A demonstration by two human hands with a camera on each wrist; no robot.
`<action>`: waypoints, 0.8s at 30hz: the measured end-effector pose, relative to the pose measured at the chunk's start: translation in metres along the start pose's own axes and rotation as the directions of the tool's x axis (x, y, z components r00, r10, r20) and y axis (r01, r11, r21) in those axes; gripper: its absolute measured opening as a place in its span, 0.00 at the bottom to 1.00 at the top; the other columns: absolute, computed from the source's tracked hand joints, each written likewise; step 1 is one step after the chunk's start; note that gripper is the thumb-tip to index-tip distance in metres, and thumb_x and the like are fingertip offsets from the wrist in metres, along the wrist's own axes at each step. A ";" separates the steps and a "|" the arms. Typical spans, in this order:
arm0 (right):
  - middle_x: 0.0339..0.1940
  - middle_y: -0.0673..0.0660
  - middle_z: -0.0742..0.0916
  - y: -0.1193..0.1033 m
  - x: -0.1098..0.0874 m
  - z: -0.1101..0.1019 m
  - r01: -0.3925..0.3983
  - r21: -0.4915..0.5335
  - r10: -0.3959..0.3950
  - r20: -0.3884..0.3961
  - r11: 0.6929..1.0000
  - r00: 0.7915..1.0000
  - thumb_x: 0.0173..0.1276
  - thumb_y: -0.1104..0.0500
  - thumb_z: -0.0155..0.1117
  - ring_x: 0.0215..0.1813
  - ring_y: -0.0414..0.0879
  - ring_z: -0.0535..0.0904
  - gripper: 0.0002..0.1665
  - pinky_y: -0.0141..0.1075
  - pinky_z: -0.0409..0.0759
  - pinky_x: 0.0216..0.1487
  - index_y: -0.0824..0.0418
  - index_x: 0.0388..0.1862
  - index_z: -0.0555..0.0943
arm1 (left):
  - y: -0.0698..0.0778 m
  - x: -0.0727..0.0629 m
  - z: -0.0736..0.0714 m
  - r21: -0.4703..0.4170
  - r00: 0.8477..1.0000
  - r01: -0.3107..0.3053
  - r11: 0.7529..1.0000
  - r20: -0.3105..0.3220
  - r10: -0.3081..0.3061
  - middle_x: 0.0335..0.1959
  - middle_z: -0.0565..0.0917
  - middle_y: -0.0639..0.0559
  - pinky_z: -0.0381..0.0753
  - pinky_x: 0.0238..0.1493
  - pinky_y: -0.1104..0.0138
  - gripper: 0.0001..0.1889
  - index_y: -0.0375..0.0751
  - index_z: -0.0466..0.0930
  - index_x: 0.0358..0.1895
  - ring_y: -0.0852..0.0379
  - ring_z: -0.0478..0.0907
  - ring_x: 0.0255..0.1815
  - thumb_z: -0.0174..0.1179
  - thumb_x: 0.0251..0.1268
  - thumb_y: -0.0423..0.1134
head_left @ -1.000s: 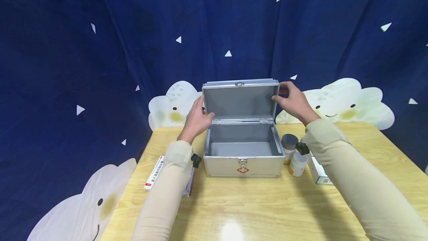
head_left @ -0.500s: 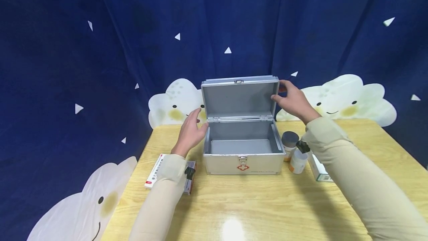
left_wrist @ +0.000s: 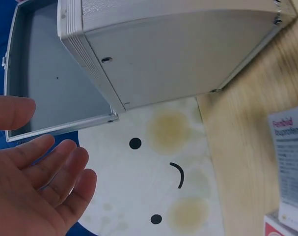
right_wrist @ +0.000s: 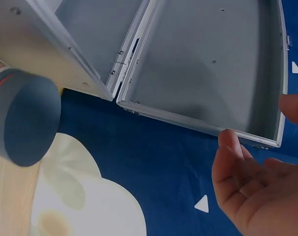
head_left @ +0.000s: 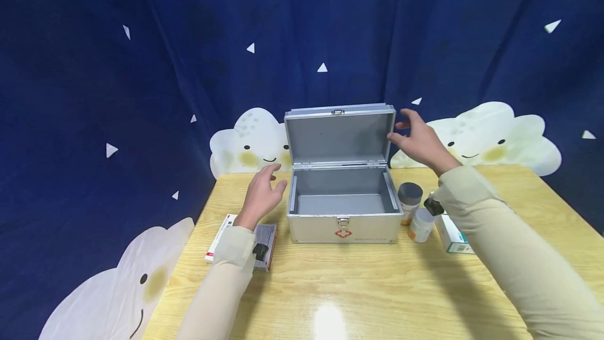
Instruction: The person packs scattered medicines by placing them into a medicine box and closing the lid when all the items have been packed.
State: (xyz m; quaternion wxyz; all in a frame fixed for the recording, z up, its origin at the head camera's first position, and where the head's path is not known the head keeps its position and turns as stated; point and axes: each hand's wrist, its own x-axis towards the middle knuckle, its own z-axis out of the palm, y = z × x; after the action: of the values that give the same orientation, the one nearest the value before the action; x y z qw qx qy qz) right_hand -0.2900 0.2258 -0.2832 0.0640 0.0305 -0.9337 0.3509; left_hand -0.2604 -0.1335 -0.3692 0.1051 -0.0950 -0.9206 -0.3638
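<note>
A silver first-aid box with a red cross stands on the table, its hinged lid raised and its grey inside bare. My left hand is in the air left of the box, fingers loosely bent around nothing. In the left wrist view its palm shows, apart from the box. At the lid's right edge is my right hand, thumb and fingers spread apart. The right wrist view has one fingertip right at the lid's rim, with nothing pinched.
Right of the box stand a dark-capped jar and a white bottle, with a white-and-teal carton beyond. Medicine cartons lie left under my left forearm. A navy curtain with cloud shapes hangs behind.
My left hand has come off the lid's left edge and moved down and left. My right hand has loosened from the lid's right edge and shifted slightly right. The lid stays raised.
</note>
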 end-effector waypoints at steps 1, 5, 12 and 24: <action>0.72 0.71 0.71 0.001 -0.003 -0.002 0.002 -0.007 -0.002 0.000 1.000 1.000 0.74 0.51 0.54 0.69 0.69 0.70 0.48 0.61 0.71 0.66 0.62 0.82 0.42 | -0.001 -0.001 0.000 -0.001 1.000 0.004 1.000 0.001 -0.004 0.69 0.75 0.44 0.73 0.64 0.49 0.26 0.41 0.70 0.70 0.43 0.76 0.63 0.55 0.70 0.41; 0.72 0.71 0.72 0.007 -0.014 -0.009 0.028 -0.023 -0.028 0.005 0.999 1.000 0.75 0.48 0.54 0.65 0.68 0.73 0.48 0.60 0.73 0.61 0.61 0.82 0.42 | -0.006 -0.006 -0.001 -0.004 1.000 0.025 1.000 0.003 -0.025 0.68 0.75 0.45 0.74 0.64 0.49 0.25 0.42 0.70 0.69 0.43 0.76 0.63 0.55 0.71 0.42; 0.71 0.71 0.72 0.015 -0.026 -0.015 0.075 -0.046 -0.075 0.000 0.996 0.997 0.75 0.48 0.54 0.63 0.67 0.76 0.44 0.58 0.76 0.57 0.63 0.81 0.48 | -0.011 -0.012 0.002 -0.013 0.999 0.044 0.999 0.017 -0.044 0.69 0.74 0.46 0.75 0.63 0.48 0.25 0.44 0.70 0.70 0.44 0.76 0.63 0.54 0.72 0.43; 0.71 0.72 0.71 0.023 -0.044 -0.020 0.111 -0.119 -0.108 0.032 0.987 0.994 0.74 0.51 0.55 0.60 0.67 0.78 0.38 0.59 0.77 0.56 0.66 0.76 0.59 | -0.016 -0.019 0.004 0.000 0.999 0.036 0.999 0.024 -0.036 0.69 0.75 0.45 0.74 0.64 0.48 0.26 0.43 0.69 0.70 0.43 0.76 0.64 0.55 0.70 0.42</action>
State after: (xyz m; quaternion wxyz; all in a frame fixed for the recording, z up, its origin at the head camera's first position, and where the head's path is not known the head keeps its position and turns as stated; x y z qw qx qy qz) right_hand -0.2471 0.2569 -0.2895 0.0728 0.0822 -0.9510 0.2892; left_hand -0.2466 -0.1443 -0.3879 0.0874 -0.0829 -0.9234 -0.3645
